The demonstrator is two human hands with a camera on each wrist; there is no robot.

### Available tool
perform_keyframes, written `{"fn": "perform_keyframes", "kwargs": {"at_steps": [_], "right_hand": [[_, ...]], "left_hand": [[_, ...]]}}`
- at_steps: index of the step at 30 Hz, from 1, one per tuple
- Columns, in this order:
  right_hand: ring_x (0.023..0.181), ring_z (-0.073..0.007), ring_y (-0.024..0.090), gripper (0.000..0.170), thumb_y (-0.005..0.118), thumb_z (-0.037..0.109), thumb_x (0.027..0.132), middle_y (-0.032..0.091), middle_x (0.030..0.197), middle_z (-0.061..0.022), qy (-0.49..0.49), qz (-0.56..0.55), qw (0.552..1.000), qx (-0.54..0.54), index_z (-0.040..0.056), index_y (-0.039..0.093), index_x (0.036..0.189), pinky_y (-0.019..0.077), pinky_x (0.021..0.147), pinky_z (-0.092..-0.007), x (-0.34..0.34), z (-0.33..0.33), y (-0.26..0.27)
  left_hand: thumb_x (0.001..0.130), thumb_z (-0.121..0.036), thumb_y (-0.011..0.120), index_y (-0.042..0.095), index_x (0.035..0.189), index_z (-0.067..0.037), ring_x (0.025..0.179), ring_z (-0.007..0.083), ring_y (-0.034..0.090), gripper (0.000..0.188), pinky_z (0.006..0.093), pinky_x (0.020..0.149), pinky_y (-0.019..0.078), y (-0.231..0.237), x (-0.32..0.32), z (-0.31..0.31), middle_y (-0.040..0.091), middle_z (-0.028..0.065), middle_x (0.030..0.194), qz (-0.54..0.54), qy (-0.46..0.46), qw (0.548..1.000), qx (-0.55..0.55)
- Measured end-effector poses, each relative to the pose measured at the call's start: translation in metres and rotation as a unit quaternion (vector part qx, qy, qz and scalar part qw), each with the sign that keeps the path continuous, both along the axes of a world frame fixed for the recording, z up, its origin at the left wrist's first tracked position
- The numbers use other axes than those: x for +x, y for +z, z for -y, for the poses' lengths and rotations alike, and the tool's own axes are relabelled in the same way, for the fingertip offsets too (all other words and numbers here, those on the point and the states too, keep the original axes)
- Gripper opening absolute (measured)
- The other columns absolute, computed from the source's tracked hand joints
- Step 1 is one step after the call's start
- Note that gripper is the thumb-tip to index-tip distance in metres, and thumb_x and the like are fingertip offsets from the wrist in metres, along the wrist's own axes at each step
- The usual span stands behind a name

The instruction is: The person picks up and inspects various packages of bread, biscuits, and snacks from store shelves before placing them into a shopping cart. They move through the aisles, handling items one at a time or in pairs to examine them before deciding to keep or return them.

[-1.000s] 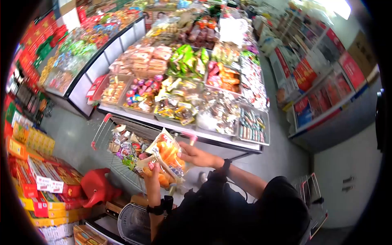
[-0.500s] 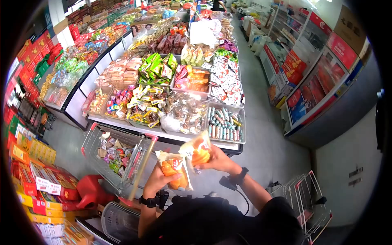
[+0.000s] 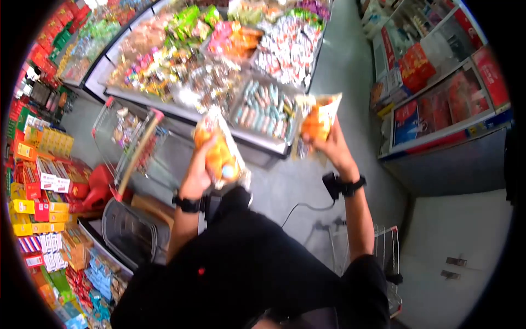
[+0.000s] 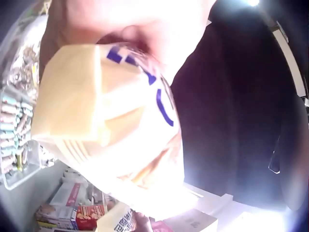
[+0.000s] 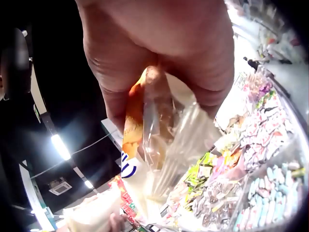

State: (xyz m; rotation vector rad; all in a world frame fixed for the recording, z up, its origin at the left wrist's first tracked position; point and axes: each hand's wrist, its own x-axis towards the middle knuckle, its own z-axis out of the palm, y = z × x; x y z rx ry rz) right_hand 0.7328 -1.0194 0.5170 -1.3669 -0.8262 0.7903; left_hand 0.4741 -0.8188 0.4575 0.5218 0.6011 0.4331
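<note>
The left hand (image 3: 198, 171) grips a clear-and-cream bag of orange-yellow bread (image 3: 222, 156), its thumb across the front. Out to the right, the right hand (image 3: 335, 147) pinches a second similar bread bag (image 3: 319, 123), held upright beside the display's corner. The two bags are well apart. In the left wrist view the bag (image 4: 111, 111) fills the middle, with the left hand (image 4: 125, 24) behind its upper edge. From the right wrist, the right hand's (image 5: 159, 48) fingers and thumb squeeze the crinkled packet (image 5: 154, 140) between them.
A display of wrapped sweets has a tray of blue-and-pink packets (image 3: 263, 112) at its near corner. Left stands a cart (image 3: 134, 156) holding goods, near a grey basket (image 3: 129, 230) and stacked boxes (image 3: 52, 175). Another cart (image 3: 392, 247) and a freezer (image 3: 438, 109) are on the right.
The hands, at first close together with both bags, have moved apart; the right hand carried its bag rightward and up. The head view has tilted downward since half a second ago.
</note>
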Motion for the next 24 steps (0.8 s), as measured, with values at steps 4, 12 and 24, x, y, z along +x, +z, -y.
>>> {"fn": "perform_keyframes", "kwargs": {"at_steps": [4,12,24], "right_hand": [[0.106,-0.0157,0.058,0.071,0.075,0.002,0.077,0.057,0.118,-0.0082,-0.009,-0.067,0.998,0.004,0.0014,0.033,0.134,0.0481,0.092,-0.0317,0.026,-0.008,-0.005],[0.109,-0.0163,0.057,0.069,0.075,0.005,0.078,0.058,0.12,-0.0101,-0.007,-0.089,0.989,-0.12,-0.0004,0.036,0.134,0.0461,0.095,-0.0322,0.163,0.005,0.003],[0.098,-0.0134,0.06,0.055,0.077,0.014,0.079,0.061,0.107,-0.0098,0.122,-0.093,0.977,-0.149,-0.0027,0.045,0.12,0.049,0.086,-0.0278,0.385,-0.019,-0.021]], "left_hand": [[0.089,-0.026,0.063,0.05,0.126,-0.005,0.101,0.02,0.063,0.045,0.0362,0.088,0.0516,0.009,0.083,0.028,0.063,0.0078,0.112,-0.033,-0.031,0.997,0.056],[0.086,-0.011,0.055,0.043,0.132,-0.004,0.104,0.0184,0.06,0.048,0.0337,0.091,0.0501,-0.035,0.237,0.045,0.059,0.0078,0.117,0.087,-0.092,0.992,-0.029],[0.083,-0.011,0.069,0.042,0.128,0.001,0.097,0.0132,0.061,0.054,0.0267,0.08,0.0502,-0.025,0.446,0.067,0.061,0.01,0.111,-0.064,0.059,0.984,0.157]]}}
